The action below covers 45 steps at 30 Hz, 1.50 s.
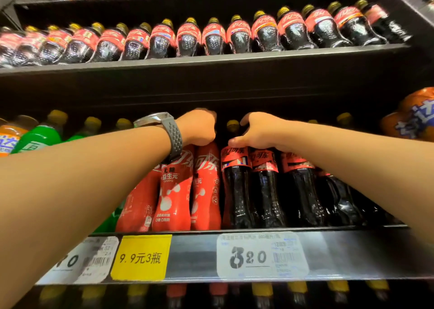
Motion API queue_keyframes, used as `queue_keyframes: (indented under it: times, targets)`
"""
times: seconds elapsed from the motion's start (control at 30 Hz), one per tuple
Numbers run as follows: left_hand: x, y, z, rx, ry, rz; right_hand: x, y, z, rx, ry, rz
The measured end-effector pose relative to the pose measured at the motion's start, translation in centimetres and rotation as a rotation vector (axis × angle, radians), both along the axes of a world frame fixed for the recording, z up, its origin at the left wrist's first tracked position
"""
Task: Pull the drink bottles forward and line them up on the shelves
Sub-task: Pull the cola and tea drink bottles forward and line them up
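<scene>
The head camera looks forward and upward, close beneath the shelves [192,257].

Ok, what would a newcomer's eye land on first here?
On the middle shelf, the left hand grips the top of a red-sleeved plastic bottle, the right hand a red-labelled dark cola bottle. A bright yellow price tag sits on its front edge below.
</scene>
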State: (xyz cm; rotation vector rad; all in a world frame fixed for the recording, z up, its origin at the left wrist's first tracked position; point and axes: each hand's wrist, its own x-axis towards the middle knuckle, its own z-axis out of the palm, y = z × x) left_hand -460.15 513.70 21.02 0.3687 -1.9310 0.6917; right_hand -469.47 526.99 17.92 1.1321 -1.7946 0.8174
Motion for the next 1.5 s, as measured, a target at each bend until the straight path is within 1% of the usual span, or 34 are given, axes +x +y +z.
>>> queue_keyframes:
  times: [0.2,0.33,0.5,0.7,0.83,0.9,0.97,1.03,1.13,1.2,1.27,1.4,1.5]
  targets:
    - [-0.2,0.1,0.7,0.071,0.013,-0.021,0.1,0.2,-0.3,0.002,-0.052,0.016]
    - [-0.3,0.1,1.0,0.151,0.105,-0.074,0.1,0.0,-0.4,-0.001,-0.064,0.059]
    - [0.1,0.1,1.2,0.173,0.171,-0.163,0.1,0.5,0.1,0.016,-0.125,0.086]
    - [0.4,0.3,1.0,0.108,0.180,-0.181,-0.3,0.6,0.6,0.043,-0.195,0.134]
    - [0.4,0.7,1.1,0.073,0.154,-0.151,-0.1,0.2,0.6,0.030,-0.221,0.096]
    - [0.7,0.7,1.1,0.087,0.156,-0.151,0.1,0.0,0.5,-0.040,-0.127,-0.006]
    - [1.2,0.8,1.0,0.064,0.153,-0.172,0.6,-0.2,0.6,-0.163,0.052,-0.086]
    - [2.2,0.7,0.9,0.044,0.168,-0.229,1.6,-0.5,0.7,-0.208,0.143,-0.038]
    - [4.5,-0.5,1.0,0.024,0.211,-0.278,3.3,-1.5,0.8,-0.168,0.197,-0.002]
    - [6.0,-2.0,0.9,0.059,0.211,-0.261,4.3,-2.5,0.7,-0.134,0.240,-0.001]
    - [7.3,-3.7,0.4,0.106,0.197,-0.208,5.2,-3.7,0.4,-0.094,0.276,-0.009]
    - [9.1,-6.8,-1.0,0.121,0.142,-0.021,7.2,-6.4,0.0,-0.029,0.288,-0.076]
    - [9.3,-8.0,-1.4,0.140,0.092,0.046,8.5,-7.8,-0.2,0.035,0.260,-0.130]
